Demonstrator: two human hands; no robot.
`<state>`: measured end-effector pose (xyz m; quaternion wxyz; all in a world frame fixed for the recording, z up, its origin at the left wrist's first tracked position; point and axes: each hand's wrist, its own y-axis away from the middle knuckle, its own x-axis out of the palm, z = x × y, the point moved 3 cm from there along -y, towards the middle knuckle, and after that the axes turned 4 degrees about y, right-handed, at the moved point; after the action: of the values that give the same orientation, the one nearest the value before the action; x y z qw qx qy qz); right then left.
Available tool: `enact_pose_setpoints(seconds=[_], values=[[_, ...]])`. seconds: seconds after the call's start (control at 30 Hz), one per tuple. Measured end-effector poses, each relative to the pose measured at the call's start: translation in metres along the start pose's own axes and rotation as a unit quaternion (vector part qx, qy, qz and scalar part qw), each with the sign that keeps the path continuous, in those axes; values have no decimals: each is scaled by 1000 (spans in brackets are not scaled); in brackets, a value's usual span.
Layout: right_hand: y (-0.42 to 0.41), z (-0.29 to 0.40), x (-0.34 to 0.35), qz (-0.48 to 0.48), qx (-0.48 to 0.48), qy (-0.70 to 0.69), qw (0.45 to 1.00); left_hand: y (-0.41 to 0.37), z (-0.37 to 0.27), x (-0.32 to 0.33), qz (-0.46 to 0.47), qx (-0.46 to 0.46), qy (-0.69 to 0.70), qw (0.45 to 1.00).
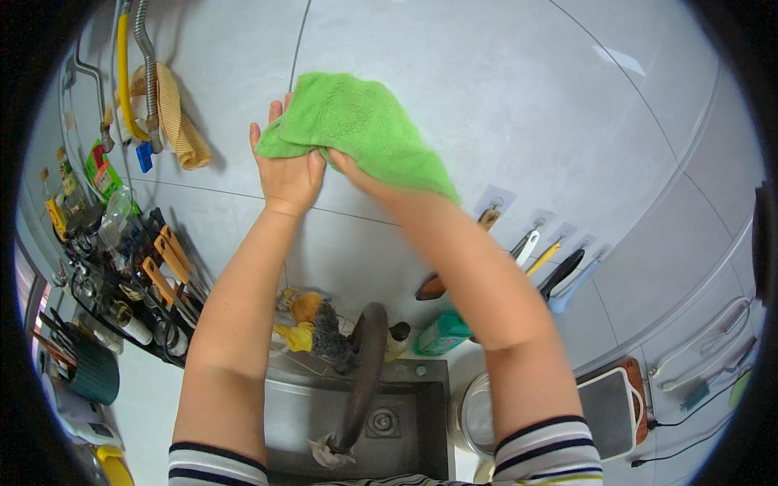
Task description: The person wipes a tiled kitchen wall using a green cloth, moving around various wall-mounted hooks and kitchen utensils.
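Note:
A green terry cloth (358,124) is up in front of the grey tiled wall (486,91). My left hand (289,182) has its back towards me and its fingers apart, with the tips showing past the cloth's left edge. The left corner of the cloth lies over part of those fingers. My right hand (349,170) holds the cloth from its lower edge; most of the hand is hidden by the fabric, and the right forearm is slightly blurred.
Below my arms are a dark sink (401,437) and its tall faucet (368,364). Utensils, including a black-handled one (562,273), hang from wall hooks at right. Knives (170,258) and bottles crowd the left. A yellow pipe (124,79) and ribbed hose (146,54) run down the wall.

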<state>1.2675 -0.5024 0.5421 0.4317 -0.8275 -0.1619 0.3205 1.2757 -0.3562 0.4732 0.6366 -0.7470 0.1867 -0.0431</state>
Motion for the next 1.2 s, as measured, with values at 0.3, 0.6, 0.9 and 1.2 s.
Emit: enact_pose_setpoints(seconds=[0.3,0.6,0.9,1.2], values=[[86,-189,-156,10,283,133,950,4,-6,2,-28,34,-44,998],[235,-306,-250,-131,383,345,847,0,0,-5,-31,42,-60,997],[86,-276,-193,-55,389,497,773,2,-7,-2,18,18,-39,999],[-147,-9,-22,47,217,152,963,2,8,-38,14,-9,174,985]])
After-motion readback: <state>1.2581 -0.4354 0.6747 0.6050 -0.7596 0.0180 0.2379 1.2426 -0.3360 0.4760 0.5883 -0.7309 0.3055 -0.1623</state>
